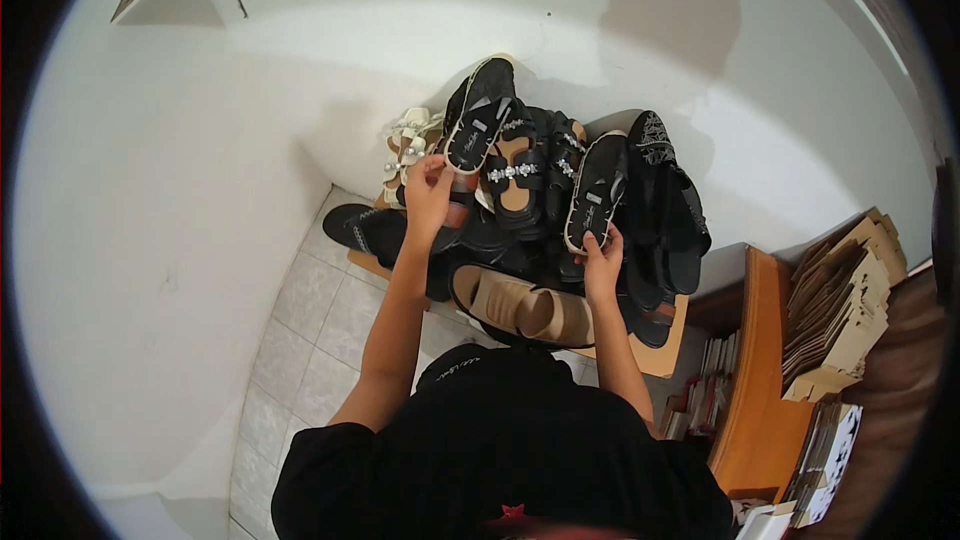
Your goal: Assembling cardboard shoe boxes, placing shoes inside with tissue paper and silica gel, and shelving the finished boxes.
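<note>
My left hand (pixel 428 190) pinches the heel end of a black slip-on shoe (pixel 472 132) with a pale stitched rim, its toe pointing away from me. On the right, my right hand (pixel 602 265) grips the heel of a matching black slip-on shoe (pixel 597 190), thumb on the insole. Between the two lies a black sandal (pixel 515 173) with jewelled straps and a tan footbed. White sandals (pixel 405 145) with pearl-like beads sit beyond my left hand. Nearer me rests a wide-strapped beige sandal (pixel 520 310). Right of my right hand are black shoes (pixel 655 140), one with a silvery pattern.
The shoes crowd a light-brown board (pixel 665 350) against the white wall (pixel 560 30). To the right stands an orange wooden cabinet (pixel 745 380) with folded cardboard (pixel 840 310) on it and books (pixel 710 375) beside it. Grey floor tiles (pixel 310 290) show at left.
</note>
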The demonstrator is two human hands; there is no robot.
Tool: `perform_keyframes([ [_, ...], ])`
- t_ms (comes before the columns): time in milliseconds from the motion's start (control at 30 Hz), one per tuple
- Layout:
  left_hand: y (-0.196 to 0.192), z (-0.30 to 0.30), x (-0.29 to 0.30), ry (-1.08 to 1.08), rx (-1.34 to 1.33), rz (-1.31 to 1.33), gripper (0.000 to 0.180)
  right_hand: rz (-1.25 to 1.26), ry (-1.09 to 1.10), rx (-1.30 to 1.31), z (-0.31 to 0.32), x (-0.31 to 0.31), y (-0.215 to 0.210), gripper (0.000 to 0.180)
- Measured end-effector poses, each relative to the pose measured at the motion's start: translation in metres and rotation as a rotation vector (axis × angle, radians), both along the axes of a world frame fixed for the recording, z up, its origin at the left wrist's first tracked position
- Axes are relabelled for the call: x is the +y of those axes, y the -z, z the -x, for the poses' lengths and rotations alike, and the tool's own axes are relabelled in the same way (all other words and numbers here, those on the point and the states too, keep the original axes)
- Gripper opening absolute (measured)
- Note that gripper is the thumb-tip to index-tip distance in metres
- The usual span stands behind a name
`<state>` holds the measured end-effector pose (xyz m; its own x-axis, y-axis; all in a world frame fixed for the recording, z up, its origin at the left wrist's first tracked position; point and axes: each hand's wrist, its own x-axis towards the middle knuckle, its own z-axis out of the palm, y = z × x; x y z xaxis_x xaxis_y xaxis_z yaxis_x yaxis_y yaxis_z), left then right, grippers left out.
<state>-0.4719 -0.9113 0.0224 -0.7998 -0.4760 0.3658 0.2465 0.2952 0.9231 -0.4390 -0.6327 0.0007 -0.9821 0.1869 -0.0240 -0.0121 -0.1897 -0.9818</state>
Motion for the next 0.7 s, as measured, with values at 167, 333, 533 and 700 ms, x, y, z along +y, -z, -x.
perform_keyframes([
  [167,-0.016,0.044,-0.013,-0.058,-0.168,0.495,0.036,0.333,-0.009,0.037,0.008,-0.025,-0.017,0.045],
  [333,-0.035,0.054,0.003,0.079,-0.441,0.565,0.045,0.529,-0.062,0.074,0.011,-0.031,-0.035,0.035],
  [533,-0.040,0.043,0.036,-0.044,-0.300,0.658,0.032,0.868,-0.183,-0.002,0.018,-0.018,-0.030,0.027],
  [700,-0.029,0.032,0.071,0.022,-0.067,0.572,0.031,0.606,-0.159,0.038,0.018,-0.028,-0.033,0.034],
])
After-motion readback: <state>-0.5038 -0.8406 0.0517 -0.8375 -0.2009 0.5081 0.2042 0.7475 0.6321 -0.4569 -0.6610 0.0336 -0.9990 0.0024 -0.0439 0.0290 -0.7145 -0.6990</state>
